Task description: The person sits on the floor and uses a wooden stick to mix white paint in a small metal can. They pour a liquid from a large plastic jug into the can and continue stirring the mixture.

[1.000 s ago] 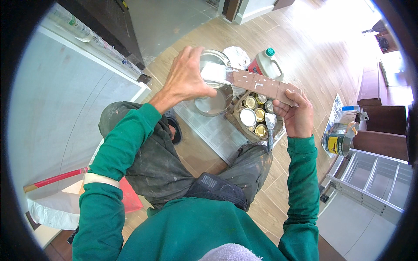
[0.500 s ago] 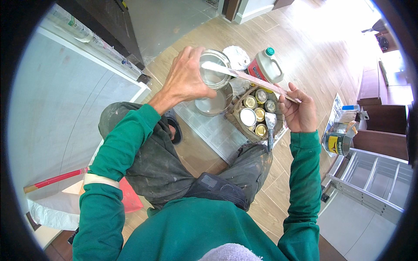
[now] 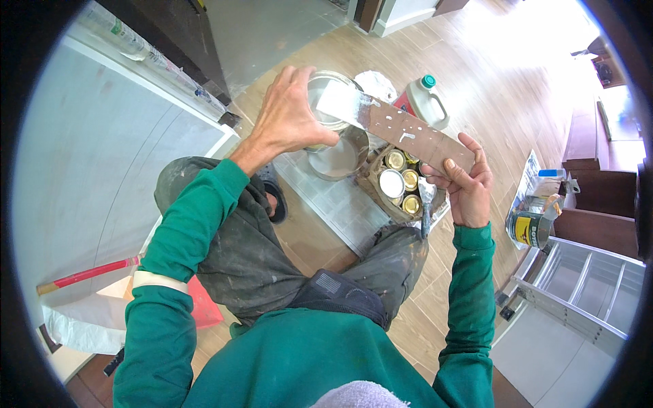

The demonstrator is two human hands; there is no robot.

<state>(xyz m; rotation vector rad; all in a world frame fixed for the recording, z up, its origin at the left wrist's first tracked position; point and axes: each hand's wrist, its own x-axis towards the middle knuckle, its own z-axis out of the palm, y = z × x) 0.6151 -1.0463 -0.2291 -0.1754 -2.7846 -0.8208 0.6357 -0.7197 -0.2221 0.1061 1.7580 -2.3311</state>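
My left hand (image 3: 287,112) is closed around the side of an open round paint can (image 3: 331,76), holding it raised and tipped. In my right hand (image 3: 468,180), gripped between thumb and fingers, is a flat brown wooden stir stick (image 3: 415,132). White paint coats its far end, which lies over the can's mouth; white spots mark its broad face. Below the can stands a wider round tub (image 3: 366,158) with pale liquid inside. Beside it a cardboard box (image 3: 371,183) holds several small lidded cans (image 3: 410,179). A paint-smeared tool with a grey handle (image 3: 426,221) leans at the box's near right corner.
A white jug with a green cap (image 3: 428,102) and a crumpled white cloth or bag (image 3: 375,84) stand behind. Newspaper (image 3: 326,200) covers floor before my knees. To the right are a larger can (image 3: 530,229) and an aluminium ladder (image 3: 578,282); at left, a red-handled tool (image 3: 92,273).
The stir stick has turned from edge-on to show its broad face. My right hand has rotated and lowered slightly; my left hand and the can have shifted slightly left.
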